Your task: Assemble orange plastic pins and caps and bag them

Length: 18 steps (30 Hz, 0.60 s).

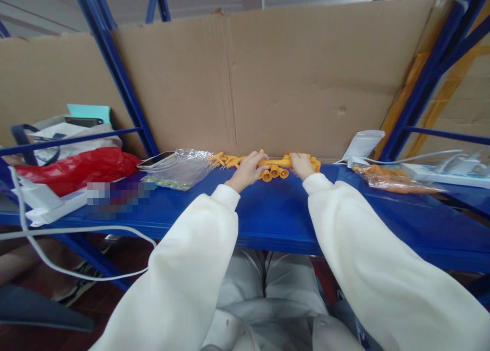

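A row of yellow plastic parts lies at the back of the blue shelf, against the cardboard. My left hand [250, 169] has its fingers bent round a yellow plastic piece in the row. To its right, my right hand [302, 165] is closed over another yellow plastic piece, its fingertips partly hidden. Between the hands, several round yellow cups [274, 173] face me with their hollow ends. Thin branching yellow pieces [225, 160] lie left of my left hand. The parts are too small to name more exactly.
Left on the blue shelf [273, 218] are a clear plastic bag [186, 169], a phone [156, 159], a red bag [82, 168] and a power strip [63, 208] with a white cable. An orange-filled packet [394, 180] and another power strip [451, 174] lie right. Cardboard [306, 80] stands behind.
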Available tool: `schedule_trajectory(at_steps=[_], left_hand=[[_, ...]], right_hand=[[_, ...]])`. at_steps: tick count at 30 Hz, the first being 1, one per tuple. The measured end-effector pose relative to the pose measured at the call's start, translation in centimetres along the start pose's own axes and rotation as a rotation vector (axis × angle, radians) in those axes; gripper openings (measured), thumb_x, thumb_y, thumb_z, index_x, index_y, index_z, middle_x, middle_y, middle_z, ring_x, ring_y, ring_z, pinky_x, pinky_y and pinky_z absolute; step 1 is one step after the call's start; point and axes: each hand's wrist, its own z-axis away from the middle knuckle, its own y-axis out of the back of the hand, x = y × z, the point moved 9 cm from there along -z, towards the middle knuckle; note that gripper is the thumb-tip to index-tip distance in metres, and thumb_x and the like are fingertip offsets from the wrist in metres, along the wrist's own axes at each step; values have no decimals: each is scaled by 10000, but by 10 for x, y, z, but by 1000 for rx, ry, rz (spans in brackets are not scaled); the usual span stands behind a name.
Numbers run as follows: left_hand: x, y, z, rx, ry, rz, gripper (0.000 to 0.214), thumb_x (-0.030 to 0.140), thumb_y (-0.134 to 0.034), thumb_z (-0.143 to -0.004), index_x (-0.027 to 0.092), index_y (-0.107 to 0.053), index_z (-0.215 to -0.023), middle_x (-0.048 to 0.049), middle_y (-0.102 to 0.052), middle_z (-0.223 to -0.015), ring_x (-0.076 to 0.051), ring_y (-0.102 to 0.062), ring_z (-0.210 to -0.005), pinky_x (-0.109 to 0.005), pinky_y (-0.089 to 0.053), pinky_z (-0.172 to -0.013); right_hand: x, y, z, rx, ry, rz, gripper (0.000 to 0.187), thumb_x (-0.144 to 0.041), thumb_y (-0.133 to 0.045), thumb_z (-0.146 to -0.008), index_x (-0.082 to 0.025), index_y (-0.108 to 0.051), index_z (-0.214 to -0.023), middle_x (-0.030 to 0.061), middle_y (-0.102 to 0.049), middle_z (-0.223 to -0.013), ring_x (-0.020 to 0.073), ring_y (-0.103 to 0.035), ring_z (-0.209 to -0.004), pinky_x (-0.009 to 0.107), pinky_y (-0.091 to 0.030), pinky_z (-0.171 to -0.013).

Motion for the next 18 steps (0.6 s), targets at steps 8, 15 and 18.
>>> schedule_trajectory(at_steps=[8, 15, 18], left_hand=[[-30, -31, 4, -129, 325, 493, 214, 143, -721, -824, 167, -617, -1009, 47, -599, -712, -110, -616, -568, -267, -575, -568], [-15, -13, 0, -49, 138, 227, 208, 159, -757, -799, 166, -668, -988, -8, -688, -879, -139, -652, -741, -290, -579, -736], [-1, -3, 0, -9, 17, 34, 198, 156, -753, -814, 180, -701, -1004, -48, -707, -997, -178, -660, -897, -323, -546, -885]], right_hand=[[-24, 29, 22, 89, -31, 244, 501, -573, -314, -1028, -255, -585, -752, 107, -700, -779, 282, -667, -820, 377, -475, -788], [-6, 21, 11, 35, -186, 321, 444, -372, -344, -1038, -225, -599, -705, 194, -736, -886, 331, -703, -926, 430, -492, -855], [2, 10, 5, -26, -140, 264, 305, -392, -551, -950, -237, -595, -691, 169, -707, -776, 345, -695, -893, 452, -502, -832]])
